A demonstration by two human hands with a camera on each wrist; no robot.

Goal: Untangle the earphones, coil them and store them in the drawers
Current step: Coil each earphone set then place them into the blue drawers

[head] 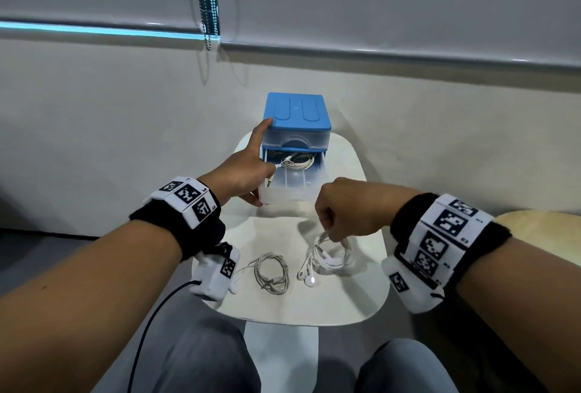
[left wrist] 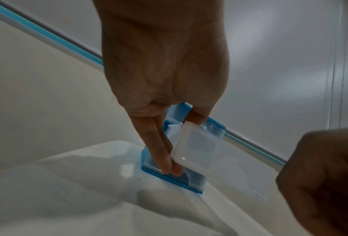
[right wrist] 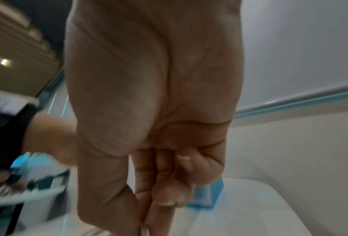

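Your L hand (head: 243, 172) grips open drawer (head: 292, 185) w/ 1 coil inside; R hand (head: 342, 207) pinches white earphones (head: 333, 252); 1 grey coil (head: 272, 273) on table (head: 361, 298).

Head camera looks down from above; both wrist cameras look close along the palms, sharing the drawer unit (head: 297, 128).

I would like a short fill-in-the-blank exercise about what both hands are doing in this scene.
1. The blue plastic drawer box has its ____ clear drawer pulled open.
2. The left hand holds that drawer while its index finger touches the box's ____ lid.
3. The right hand pinches a coiled ____ earphone cable above the white table.

Answers: lower; blue; white
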